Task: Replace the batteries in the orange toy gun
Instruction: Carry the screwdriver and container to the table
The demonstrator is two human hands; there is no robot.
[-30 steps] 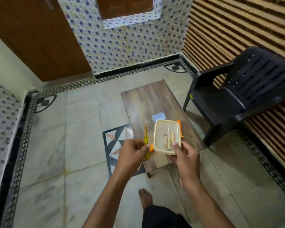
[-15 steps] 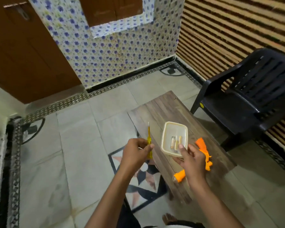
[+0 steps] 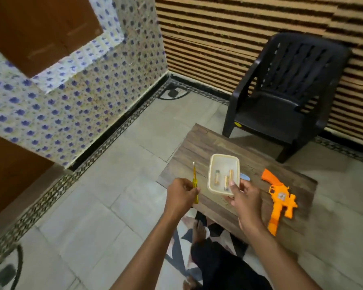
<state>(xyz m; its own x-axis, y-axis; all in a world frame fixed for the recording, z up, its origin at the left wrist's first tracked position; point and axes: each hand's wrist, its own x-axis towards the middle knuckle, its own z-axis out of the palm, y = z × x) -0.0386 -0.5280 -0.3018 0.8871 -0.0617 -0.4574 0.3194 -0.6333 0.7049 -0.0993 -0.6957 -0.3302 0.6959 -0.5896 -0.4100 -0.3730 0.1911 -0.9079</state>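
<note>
Both hands are full above a low wooden bench (image 3: 197, 147) where the orange toy gun waits.

The orange plastic revolver-shaped toy gun (image 3: 279, 198) lies flat on the bench's right part, barrel toward the near edge, grip toward the black plastic chair (image 3: 285, 95), a pale square patch on its side. The left hand (image 3: 181, 195) is closed around a yellow-handled screwdriver (image 3: 195, 183), its thin metal tip up. The right hand (image 3: 244, 197) grips the near rim of a cream rectangular plastic container (image 3: 223, 164) holding three small batteries (image 3: 226, 180), well left of the gun.
</note>
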